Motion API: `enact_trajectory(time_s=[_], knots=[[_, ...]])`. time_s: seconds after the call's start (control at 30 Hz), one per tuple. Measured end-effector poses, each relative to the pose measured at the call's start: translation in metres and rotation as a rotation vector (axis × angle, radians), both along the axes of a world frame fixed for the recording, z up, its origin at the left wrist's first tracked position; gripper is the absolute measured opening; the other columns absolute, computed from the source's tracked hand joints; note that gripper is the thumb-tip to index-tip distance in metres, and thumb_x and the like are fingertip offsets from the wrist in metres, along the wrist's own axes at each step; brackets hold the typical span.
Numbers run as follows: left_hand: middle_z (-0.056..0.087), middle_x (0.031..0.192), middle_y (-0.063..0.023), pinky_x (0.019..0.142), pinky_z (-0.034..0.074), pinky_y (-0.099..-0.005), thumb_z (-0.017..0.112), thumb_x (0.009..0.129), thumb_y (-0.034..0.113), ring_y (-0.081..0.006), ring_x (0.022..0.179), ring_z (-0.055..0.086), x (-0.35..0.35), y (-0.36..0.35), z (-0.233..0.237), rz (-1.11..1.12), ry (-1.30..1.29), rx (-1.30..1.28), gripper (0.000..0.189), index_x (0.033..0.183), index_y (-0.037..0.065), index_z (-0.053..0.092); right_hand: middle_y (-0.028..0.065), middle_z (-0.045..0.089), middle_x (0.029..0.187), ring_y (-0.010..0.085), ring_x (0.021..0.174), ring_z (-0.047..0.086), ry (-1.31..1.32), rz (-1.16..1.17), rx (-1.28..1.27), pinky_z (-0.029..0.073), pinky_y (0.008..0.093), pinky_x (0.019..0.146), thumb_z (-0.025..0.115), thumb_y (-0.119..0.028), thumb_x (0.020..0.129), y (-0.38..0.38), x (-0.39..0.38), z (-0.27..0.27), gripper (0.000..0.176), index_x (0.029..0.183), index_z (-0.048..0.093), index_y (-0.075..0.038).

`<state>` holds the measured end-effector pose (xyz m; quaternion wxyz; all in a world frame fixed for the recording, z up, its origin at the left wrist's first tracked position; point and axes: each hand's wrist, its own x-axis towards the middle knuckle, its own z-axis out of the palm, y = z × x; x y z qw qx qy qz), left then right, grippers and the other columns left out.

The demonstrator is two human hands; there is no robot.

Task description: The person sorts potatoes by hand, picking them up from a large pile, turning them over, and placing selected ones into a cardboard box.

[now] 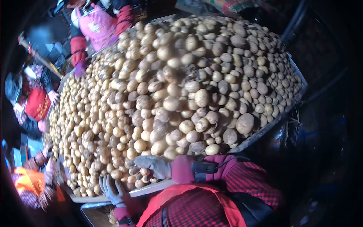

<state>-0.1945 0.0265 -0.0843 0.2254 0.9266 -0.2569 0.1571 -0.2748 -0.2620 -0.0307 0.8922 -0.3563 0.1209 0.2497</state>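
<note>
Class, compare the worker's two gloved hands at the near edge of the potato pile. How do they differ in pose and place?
The right hand lies flat on the potatoes, fingers pointing sideways. The left hand is lower, at the tray rim, with its fingers spread and pointing up. The right wrist carries a black strapped device, while none shows on the left hand's wrist. Both hands wear grey gloves with red cuffs.

Potatoes [177,94] tan, soil-smeared; heaped loose on table [151,188].
</note>
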Motion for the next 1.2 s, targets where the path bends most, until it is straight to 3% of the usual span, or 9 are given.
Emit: enact_trajectory(time_s=[0.2,0.4,0.5,0.6,1.2], knots=[[0.059,0.137,-0.0208,0.118,0.032,-0.0553,0.06,0.096,0.017,-0.044,0.143,0.042,0.0,0.001,0.0,-0.008,-0.004,0.008,0.04,0.13,-0.002,0.062,0.0094,0.062,0.121,0.0185,0.097,0.068,-0.03,0.053,0.05,0.051,0.0311,0.064,0.053,-0.043,0.101,-0.002,0.002,-0.01,0.055,0.146,0.05,-0.011],[0.059,0.137,-0.0204,0.118,0.032,-0.0556,0.059,0.096,0.016,-0.0439,0.143,0.042,0.002,0.004,-0.006,-0.03,-0.029,0.017,0.038,0.13,-0.002,0.061,0.0041,0.065,0.111,0.0163,0.097,0.068,0.013,0.061,-0.058,0.05,0.0307,0.066,0.053,-0.046,0.1,-0.008,-0.001,0.013,0.055,0.145,0.052,-0.014],[0.06,0.139,-0.0189,0.119,0.032,-0.0531,0.061,0.098,0.018,-0.0415,0.144,0.042,0.003,0.006,-0.007,-0.042,-0.041,0.037,0.039,0.133,-0.002,0.061,0.0044,0.06,0.1,0.0109,0.073,0.05,0.057,-0.021,0.043,0.042,0.0238,0.058,0.057,-0.044,0.1,-0.003,-0.004,0.017,0.054,0.138,0.059,-0.007],[0.06,0.139,-0.0191,0.119,0.032,-0.0532,0.062,0.099,0.019,-0.0413,0.144,0.042,0.002,0.009,-0.01,-0.028,-0.026,0.04,0.039,0.132,-0.002,0.061,0.007,0.066,0.116,0.0182,0.103,0.069,-0.013,0.001,0.014,0.055,0.0392,0.081,0.052,-0.039,0.102,-0.003,-0.002,0.003,0.047,0.139,0.056,-0.009],[0.062,0.133,-0.0208,0.116,0.034,-0.056,0.061,0.098,0.025,-0.0454,0.139,0.044,0.013,-0.034,-0.014,-0.05,-0.081,-0.007,0.04,0.126,-0.004,0.064,0.0114,0.065,0.12,0.0213,0.107,0.067,-0.104,-0.184,0.053,0.056,0.0371,0.086,0.05,-0.034,0.105,-0.044,-0.029,-0.009,0.046,0.142,0.055,-0.007]])
